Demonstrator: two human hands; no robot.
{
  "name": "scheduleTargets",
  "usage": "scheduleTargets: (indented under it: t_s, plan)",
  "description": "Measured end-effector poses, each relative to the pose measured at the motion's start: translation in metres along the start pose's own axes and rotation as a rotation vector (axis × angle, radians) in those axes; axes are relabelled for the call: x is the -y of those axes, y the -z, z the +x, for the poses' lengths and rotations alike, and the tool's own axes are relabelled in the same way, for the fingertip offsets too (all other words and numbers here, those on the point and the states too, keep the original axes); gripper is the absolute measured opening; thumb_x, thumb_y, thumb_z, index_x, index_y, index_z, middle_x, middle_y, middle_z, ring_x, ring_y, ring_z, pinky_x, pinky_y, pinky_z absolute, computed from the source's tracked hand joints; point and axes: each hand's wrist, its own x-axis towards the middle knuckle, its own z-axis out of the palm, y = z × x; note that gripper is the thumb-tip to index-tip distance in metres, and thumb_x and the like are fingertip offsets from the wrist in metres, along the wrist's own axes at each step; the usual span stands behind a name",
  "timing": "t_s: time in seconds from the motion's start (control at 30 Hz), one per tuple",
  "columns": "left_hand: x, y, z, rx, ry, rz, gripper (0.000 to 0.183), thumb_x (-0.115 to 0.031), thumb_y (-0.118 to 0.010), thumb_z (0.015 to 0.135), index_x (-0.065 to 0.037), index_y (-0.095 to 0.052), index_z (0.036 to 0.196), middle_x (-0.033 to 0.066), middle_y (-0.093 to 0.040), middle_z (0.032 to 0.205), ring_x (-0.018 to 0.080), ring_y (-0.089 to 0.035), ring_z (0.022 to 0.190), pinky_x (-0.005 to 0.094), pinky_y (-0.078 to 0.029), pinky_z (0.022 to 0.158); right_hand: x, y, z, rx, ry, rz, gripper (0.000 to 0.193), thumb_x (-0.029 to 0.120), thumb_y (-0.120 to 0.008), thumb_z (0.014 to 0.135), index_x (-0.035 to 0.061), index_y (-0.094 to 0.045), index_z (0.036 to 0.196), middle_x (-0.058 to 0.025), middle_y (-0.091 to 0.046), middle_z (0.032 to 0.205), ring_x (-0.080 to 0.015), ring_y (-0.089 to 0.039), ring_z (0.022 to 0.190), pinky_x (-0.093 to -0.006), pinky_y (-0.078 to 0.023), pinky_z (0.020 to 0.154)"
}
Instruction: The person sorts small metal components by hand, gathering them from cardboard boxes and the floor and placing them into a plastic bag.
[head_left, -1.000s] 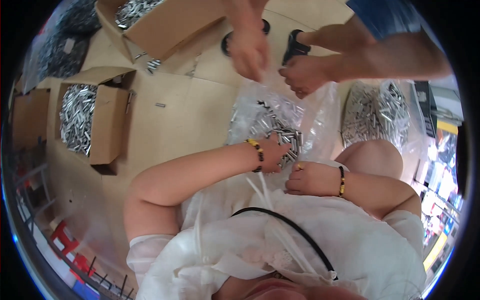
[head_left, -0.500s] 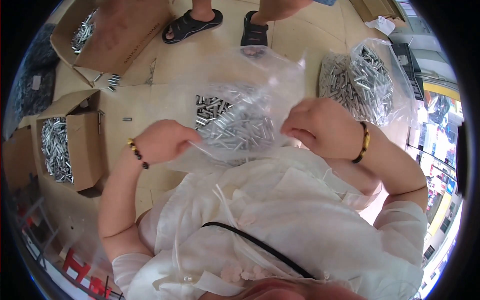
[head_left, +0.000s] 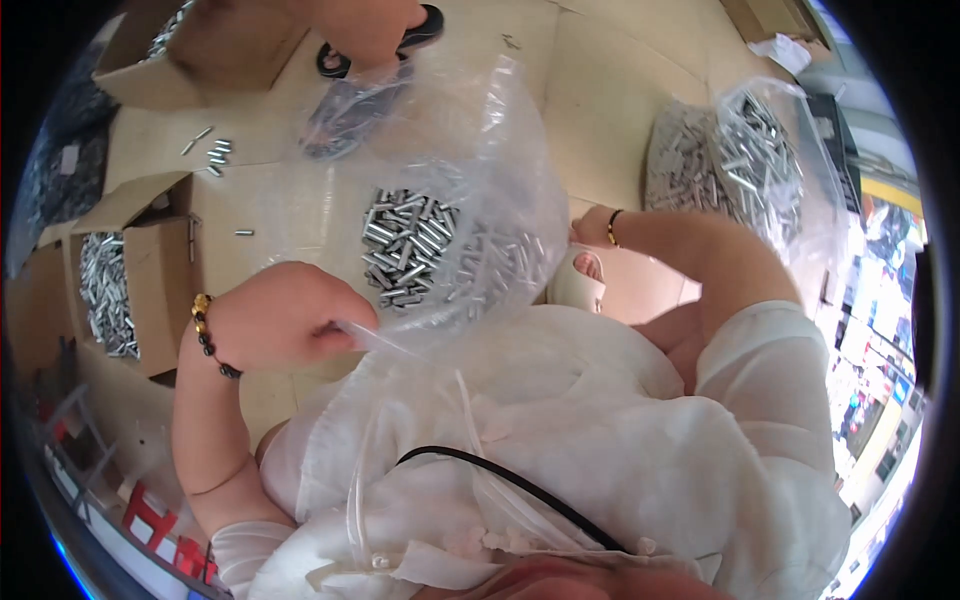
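A clear plastic bag (head_left: 515, 190) stands open before me on the floor. Short shiny metal tubes (head_left: 408, 245) fill its lower part; some show plainly through the mouth, others only through the film. My left hand (head_left: 300, 310) is closed on the near left rim of the bag, pinching the film between thumb and fingers. Low at the bag's right side is my right hand (head_left: 592, 227), beside the film. Its fingers are mostly hidden, so their grip cannot be made out.
An open carton (head_left: 165, 300) of tubes stands at left, with several loose tubes (head_left: 218, 155) behind it. Another carton (head_left: 215, 60) is at far left. A second tube-filled bag (head_left: 690, 170) stands at right. A co-worker's leg (head_left: 370, 30) is just beyond my bag.
My right hand has left the bag's near right rim and moved down to its outer right side. My left hand still holds the rim. The co-worker's feet have shifted left.
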Motion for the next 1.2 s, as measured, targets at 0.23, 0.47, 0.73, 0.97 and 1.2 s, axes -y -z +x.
scheduleTargets:
  t_s: [0.23,0.47,0.73,0.97,1.2]
  plan:
    - [-0.026,-0.019,-0.007,-0.045,-0.018,0.120,0.011,-0.010,-0.060,0.078,-0.011,-0.061,0.089,0.0100,-0.059,0.076,0.0302,-0.058,0.076,0.0413,-0.046,0.065,-0.007,-0.009,0.043,0.038,0.136,0.000,0.025,0.026,-0.043,0.088,0.0102,-0.058,0.098,-0.0109,-0.061,0.100,-0.0315,-0.062,0.090,-0.0438,-0.050,0.076]
    - [-0.054,-0.036,-0.008,-0.190,-0.064,0.362,0.019,-0.011,-0.057,0.073,-0.013,-0.062,0.090,0.0031,-0.050,0.073,0.0228,-0.054,0.076,0.0344,-0.044,0.068,-0.027,0.053,-0.011,-0.086,-0.254,0.205,0.029,0.012,-0.054,0.080,0.0096,-0.056,0.110,-0.0148,-0.064,0.102,-0.0349,-0.061,0.095,-0.0433,-0.049,0.076]
    - [-0.067,-0.058,-0.019,-0.489,-0.108,0.310,0.033,-0.010,-0.059,0.070,-0.015,-0.064,0.102,0.0031,-0.046,0.080,0.0213,-0.052,0.075,0.0331,-0.043,0.068,0.069,0.266,-0.183,-0.913,0.056,0.524,0.018,0.014,-0.060,0.080,0.0054,-0.055,0.094,-0.0118,-0.060,0.084,-0.0312,-0.059,0.074,-0.0419,-0.048,0.068]
    - [-0.084,-0.057,-0.031,-0.593,-0.022,0.372,0.035,-0.017,-0.060,0.077,-0.014,-0.059,0.112,0.0052,-0.049,0.079,0.0239,-0.053,0.073,0.0345,-0.045,0.066,0.104,0.245,-0.123,-0.902,0.299,-0.160,0.035,0.037,-0.054,0.088,0.0113,-0.061,0.110,-0.0094,-0.062,0.099,-0.0232,-0.057,0.104,-0.0379,-0.041,0.092]
    - [-0.066,-0.069,-0.027,-0.868,0.854,0.233,0.047,-0.028,-0.060,0.085,-0.011,-0.047,0.127,0.0106,-0.059,0.085,0.0313,-0.057,0.074,0.0372,-0.049,0.063,0.093,0.279,-0.114,-0.079,0.227,0.138,0.042,0.048,-0.044,0.091,0.0164,-0.064,0.110,-0.0146,-0.065,0.096,-0.0329,-0.060,0.091,-0.0418,-0.046,0.084]
